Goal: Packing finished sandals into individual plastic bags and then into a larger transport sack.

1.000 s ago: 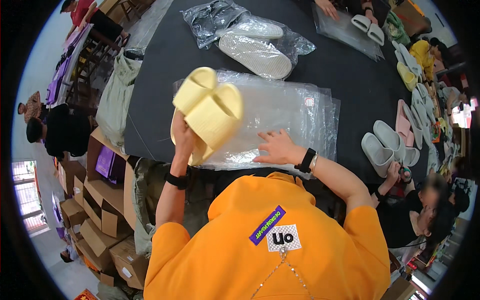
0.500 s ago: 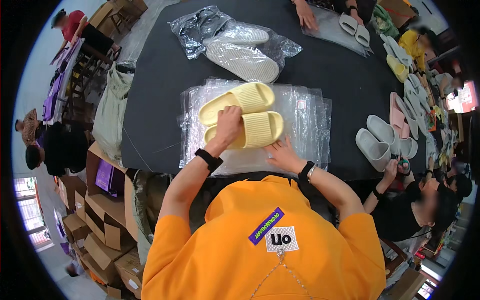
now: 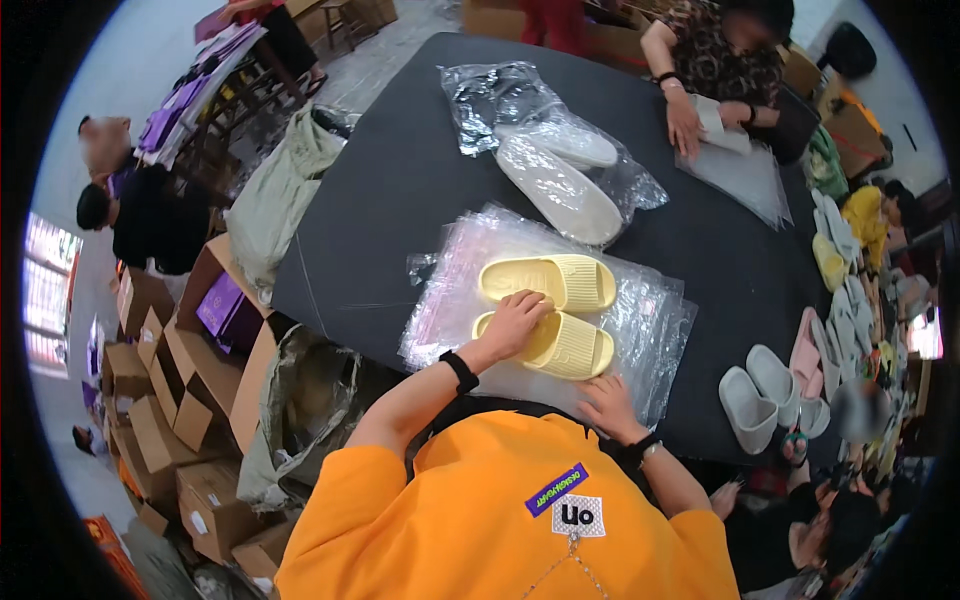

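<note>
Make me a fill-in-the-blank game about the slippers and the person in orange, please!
1. The slippers at the person's left hand are ____.
2. The bagged slippers farther up the table are ____.
3. The band on the left wrist is ____.

Missing words: yellow; white; black.
</note>
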### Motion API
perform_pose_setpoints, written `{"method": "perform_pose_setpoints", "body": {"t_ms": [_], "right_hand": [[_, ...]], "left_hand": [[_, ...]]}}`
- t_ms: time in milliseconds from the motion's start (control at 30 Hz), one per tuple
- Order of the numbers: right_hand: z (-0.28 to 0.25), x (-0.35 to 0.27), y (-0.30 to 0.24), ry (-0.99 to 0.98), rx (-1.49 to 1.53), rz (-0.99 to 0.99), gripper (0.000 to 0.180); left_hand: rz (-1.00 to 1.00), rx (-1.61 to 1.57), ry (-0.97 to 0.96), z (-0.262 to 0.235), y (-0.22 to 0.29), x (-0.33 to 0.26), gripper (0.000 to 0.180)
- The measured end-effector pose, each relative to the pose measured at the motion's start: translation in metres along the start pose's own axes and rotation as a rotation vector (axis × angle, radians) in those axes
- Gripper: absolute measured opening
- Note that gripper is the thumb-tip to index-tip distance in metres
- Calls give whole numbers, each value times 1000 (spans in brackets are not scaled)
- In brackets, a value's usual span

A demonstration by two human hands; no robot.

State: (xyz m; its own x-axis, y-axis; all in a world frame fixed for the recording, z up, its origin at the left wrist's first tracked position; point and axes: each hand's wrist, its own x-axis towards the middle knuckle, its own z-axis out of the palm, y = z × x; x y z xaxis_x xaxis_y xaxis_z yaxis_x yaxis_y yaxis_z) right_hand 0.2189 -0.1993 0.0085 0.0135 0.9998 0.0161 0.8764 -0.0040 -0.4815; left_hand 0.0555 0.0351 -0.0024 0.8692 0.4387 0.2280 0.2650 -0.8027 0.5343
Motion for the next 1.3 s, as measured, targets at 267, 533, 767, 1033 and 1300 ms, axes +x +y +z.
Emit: {"method": "perform_pose_setpoints", "body": {"t_ms": [267, 533, 767, 1033, 1300], "right_hand": [[-25, -1, -27, 36, 271, 85, 9], [-25, 43, -52, -150, 329, -195, 9], [-51, 66, -61, -220, 401, -158, 12], [-50, 72, -65, -357, 495, -50, 15], [-29, 140, -126, -416, 518, -12, 20]], "left_hand": [[-793, 392, 418, -52, -36, -96, 48], [-895, 164, 463, -23, -43, -134, 47], [-1235, 434, 596, -55, -27, -243, 57], [-1506, 821, 219, -114, 12, -395, 62], [-1786, 685, -151, -135, 0, -484, 21]]}}
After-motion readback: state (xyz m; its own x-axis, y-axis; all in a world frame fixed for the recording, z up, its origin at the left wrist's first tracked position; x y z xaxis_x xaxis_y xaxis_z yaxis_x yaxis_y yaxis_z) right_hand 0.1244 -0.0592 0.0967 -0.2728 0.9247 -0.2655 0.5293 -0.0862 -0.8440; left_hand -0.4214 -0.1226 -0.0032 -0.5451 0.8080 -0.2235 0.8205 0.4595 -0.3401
